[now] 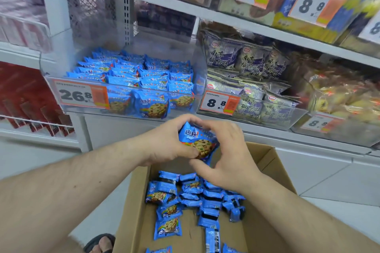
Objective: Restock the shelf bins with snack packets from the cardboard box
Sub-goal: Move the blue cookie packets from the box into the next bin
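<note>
Both hands hold a small stack of blue cookie packets (196,141) above the far end of the open cardboard box (273,172). My left hand (164,144) grips the stack from the left, thumb across the front. My right hand (228,152) curls round it from the right. Several more blue packets (185,197) lie loose in the box. Straight ahead, the clear shelf bin (131,112) with the 26.8 price tag holds rows of the same blue packets (144,76).
To the right stands a clear bin of purple-grey packets (255,80) tagged 8.8, then a bin of yellow packets (341,96). Red packets (24,96) fill the left shelves. Another shelf runs above. White floor tiles lie right of the box; my sandalled foot (100,244) shows at bottom.
</note>
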Demonstrator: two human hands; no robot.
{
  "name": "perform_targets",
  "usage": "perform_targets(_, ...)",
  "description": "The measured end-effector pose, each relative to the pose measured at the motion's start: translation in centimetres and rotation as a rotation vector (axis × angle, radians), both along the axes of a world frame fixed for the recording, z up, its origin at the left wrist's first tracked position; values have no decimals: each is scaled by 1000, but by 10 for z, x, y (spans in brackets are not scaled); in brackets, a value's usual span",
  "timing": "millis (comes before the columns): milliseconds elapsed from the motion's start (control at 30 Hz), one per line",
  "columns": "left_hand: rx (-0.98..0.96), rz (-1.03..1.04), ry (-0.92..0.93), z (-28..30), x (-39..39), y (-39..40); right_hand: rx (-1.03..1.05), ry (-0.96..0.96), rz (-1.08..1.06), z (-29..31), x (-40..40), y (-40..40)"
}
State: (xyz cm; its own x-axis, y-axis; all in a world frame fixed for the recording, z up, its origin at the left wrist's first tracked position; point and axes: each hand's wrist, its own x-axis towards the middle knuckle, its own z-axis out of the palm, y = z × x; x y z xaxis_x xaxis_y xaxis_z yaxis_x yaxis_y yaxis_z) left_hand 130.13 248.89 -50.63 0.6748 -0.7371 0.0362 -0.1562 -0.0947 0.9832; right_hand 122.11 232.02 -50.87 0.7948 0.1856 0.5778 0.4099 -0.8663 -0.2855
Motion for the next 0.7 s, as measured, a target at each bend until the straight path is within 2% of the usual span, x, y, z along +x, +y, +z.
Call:
perform_targets(67, 13, 17, -126, 6, 3, 6, 49, 24, -7, 15, 2, 1)
perform_targets(133, -8, -1, -193, 13, 4, 11, 67, 139, -7, 30, 6, 2)
perform_targets(267, -83, -89, -250, 21, 7, 18, -47, 445, 42, 54, 19, 11)
perform_targets(333, -91, -102, -281, 23, 10, 21, -75, 515, 42, 63, 24, 14)
perform_targets(433, -82, -62, -327, 29, 17, 28, -139, 530, 28, 81, 34, 21)
perform_targets(500, -140, 8, -291, 38, 21, 31, -190, 526, 10, 96, 42, 27)
perform_targets(600, -196, 193, -273, 51, 30, 37, -292, 411, 1, 125, 56, 34)
perform_targets(667, -65, 378, -442, 52, 44, 43, -403, 315, -50, 147, 72, 36)
perform_targets(700, 104, 464, -590, 51, 51, 47, -459, 279, -80, 156, 84, 36)
